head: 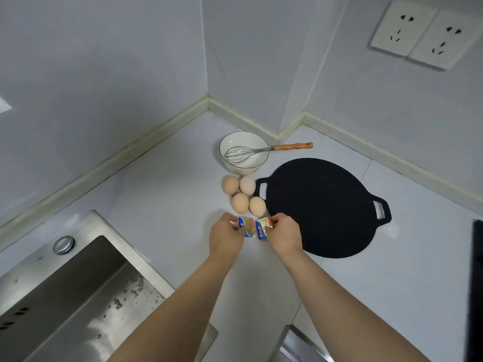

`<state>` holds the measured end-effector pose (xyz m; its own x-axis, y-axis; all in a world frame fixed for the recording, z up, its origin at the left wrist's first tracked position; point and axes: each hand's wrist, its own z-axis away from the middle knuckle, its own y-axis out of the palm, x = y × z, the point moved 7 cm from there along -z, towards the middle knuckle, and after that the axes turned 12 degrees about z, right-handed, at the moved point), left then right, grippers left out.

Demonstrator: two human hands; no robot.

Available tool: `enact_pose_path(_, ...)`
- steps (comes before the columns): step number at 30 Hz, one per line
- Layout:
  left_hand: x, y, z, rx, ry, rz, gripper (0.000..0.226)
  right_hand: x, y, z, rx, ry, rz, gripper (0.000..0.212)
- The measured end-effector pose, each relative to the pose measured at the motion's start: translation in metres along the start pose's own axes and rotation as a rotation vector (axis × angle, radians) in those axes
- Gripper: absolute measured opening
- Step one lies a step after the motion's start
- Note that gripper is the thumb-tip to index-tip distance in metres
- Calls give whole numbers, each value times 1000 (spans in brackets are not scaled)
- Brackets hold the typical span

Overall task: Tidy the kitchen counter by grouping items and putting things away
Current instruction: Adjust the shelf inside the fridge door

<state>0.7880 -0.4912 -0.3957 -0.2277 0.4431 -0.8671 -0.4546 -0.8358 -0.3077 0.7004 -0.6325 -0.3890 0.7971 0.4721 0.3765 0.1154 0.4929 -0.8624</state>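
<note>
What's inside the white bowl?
A whisk rests in the bowl, its wire end inside, orange handle poking over the rim. Nothing else shows clearly; the near inner wall is hidden.

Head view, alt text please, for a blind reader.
Left hand pinches one small blue-and-gold foil packet, right hand a second packet, over a white counter. Beyond lie four tan eggs, a white bowl holding a wire whisk, and a flat black round pan; a steel sink sits left.
</note>
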Motion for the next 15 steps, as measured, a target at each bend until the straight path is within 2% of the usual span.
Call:
enact_pose_path(3, 2, 1, -2, -10, 5, -9, 15, 2, -2, 1, -40, -21, 27, 36)
enact_pose_path(6, 1, 2, -1, 6, 18, -32, 27, -1, -7, 3, -80, -40, 13, 43)
enact_pose_path(15, -3, 5, -1, 12, 3, 10, 23, 1, -5, 3, -79, -41, 142, 30)
